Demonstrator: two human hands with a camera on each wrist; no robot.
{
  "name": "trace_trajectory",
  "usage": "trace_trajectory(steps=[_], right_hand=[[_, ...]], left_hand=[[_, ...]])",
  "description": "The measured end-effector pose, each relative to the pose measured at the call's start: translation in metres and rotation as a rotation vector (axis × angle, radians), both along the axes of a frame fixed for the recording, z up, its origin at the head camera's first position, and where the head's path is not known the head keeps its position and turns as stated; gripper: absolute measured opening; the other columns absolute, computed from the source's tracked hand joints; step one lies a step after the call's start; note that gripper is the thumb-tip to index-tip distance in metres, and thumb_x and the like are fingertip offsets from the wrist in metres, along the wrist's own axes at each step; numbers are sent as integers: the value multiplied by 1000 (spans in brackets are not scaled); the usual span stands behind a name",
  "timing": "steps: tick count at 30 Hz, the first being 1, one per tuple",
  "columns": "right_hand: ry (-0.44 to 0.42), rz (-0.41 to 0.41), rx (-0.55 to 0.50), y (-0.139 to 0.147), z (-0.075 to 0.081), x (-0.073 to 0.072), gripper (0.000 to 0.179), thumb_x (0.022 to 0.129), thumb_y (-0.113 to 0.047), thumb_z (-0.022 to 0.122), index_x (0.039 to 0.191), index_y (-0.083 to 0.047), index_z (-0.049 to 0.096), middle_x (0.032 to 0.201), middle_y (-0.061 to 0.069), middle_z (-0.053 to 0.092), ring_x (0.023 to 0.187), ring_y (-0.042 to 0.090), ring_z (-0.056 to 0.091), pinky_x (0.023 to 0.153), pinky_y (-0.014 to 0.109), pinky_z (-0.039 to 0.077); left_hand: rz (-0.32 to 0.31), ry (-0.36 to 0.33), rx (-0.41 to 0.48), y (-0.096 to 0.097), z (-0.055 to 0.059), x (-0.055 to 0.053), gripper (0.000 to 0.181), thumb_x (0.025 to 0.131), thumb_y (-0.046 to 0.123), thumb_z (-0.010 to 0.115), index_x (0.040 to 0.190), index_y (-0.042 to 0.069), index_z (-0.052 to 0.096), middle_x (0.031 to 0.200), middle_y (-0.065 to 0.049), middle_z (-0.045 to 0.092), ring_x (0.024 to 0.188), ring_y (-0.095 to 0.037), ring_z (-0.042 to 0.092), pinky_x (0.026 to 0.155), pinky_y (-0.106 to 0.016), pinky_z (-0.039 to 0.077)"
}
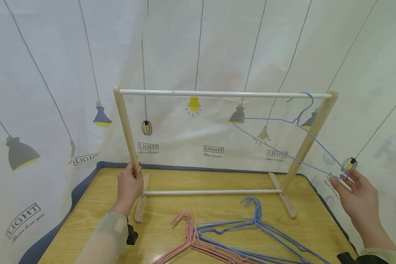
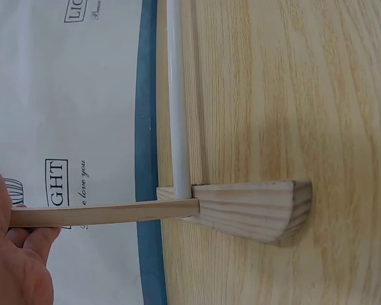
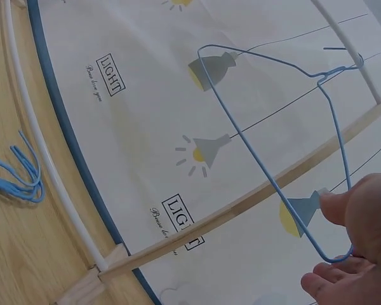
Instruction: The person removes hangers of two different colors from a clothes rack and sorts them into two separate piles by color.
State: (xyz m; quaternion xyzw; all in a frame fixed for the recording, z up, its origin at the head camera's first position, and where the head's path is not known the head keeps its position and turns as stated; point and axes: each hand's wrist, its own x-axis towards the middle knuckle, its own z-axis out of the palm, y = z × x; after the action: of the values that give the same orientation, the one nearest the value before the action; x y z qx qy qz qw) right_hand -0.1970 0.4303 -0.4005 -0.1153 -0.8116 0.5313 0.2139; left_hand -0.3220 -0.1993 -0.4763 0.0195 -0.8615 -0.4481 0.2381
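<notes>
A small clothes rack with wooden posts and a white top bar (image 1: 198,94) stands on the table. My left hand (image 1: 129,185) grips its left post (image 1: 125,126) low down; in the left wrist view the fingers lie around the post (image 2: 108,214). My right hand (image 1: 361,200) holds a blue wire hanger (image 1: 264,118) by its lower right corner. That hanger's hook passes over the top bar near the right post (image 1: 303,150), and its body tilts down toward my right hand. In the right wrist view, thumb and fingers are at the corner of the hanger (image 3: 241,136).
On the wooden table (image 1: 85,220), in front of the rack, lie a bunch of pink hangers (image 1: 189,234) and a bunch of blue hangers (image 1: 258,214), partly overlapping. A white lower bar (image 1: 214,192) joins the rack's feet. Behind hangs a lamp-printed curtain (image 1: 171,47).
</notes>
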Motion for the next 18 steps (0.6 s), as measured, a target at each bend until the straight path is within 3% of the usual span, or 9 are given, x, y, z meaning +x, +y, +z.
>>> trace_trajectory(steps=[4, 6, 8, 10, 14, 18], right_hand=[[147, 114, -238, -5, 1, -7, 80, 102, -6, 70, 166, 1, 23, 146, -3, 56, 116, -5, 60, 84, 8, 49], [230, 167, -369, -9, 3, -9, 69, 100, 2, 70, 160, 0, 38, 127, -14, 65, 104, -5, 67, 84, 12, 51], [285, 205, -424, -13, 3, -10, 55, 99, 6, 68, 151, -1, 50, 117, -16, 71, 101, -1, 71, 84, 14, 52], [322, 241, -443, -17, 2, -11, 47, 100, 8, 66, 146, -2, 56, 115, -12, 75, 103, 1, 72, 86, 16, 52], [375, 296, -369, -25, -3, -14, 50, 104, 6, 61, 152, 7, 47, 120, -7, 75, 106, 3, 72, 90, 19, 51], [434, 313, -316, -31, -8, -17, 45, 106, 3, 57, 149, 12, 49, 122, -1, 76, 106, 7, 73, 89, 23, 53]], left_hand=[[-1, -9, 12, 0, -1, 0, 30, 109, 10, 55, 136, 1, 64, 113, -26, 73, 85, -33, 69, 67, -43, 56], [-2, -8, 13, 0, -2, -1, 30, 109, 10, 55, 136, 1, 64, 113, -26, 73, 85, -33, 69, 66, -44, 56], [-2, -4, 10, 0, -2, -1, 29, 109, 9, 56, 136, 1, 64, 112, -26, 74, 84, -33, 69, 66, -44, 56], [0, 6, 6, 0, -2, -1, 28, 109, 9, 56, 135, 1, 65, 111, -26, 74, 83, -34, 69, 65, -44, 56], [3, 15, 2, 0, -1, -1, 27, 108, 7, 57, 133, -1, 65, 111, -27, 74, 84, -34, 70, 66, -44, 56], [-4, 14, 4, 0, -2, -1, 27, 109, 7, 56, 133, -1, 65, 112, -28, 74, 84, -34, 70, 66, -45, 56]])
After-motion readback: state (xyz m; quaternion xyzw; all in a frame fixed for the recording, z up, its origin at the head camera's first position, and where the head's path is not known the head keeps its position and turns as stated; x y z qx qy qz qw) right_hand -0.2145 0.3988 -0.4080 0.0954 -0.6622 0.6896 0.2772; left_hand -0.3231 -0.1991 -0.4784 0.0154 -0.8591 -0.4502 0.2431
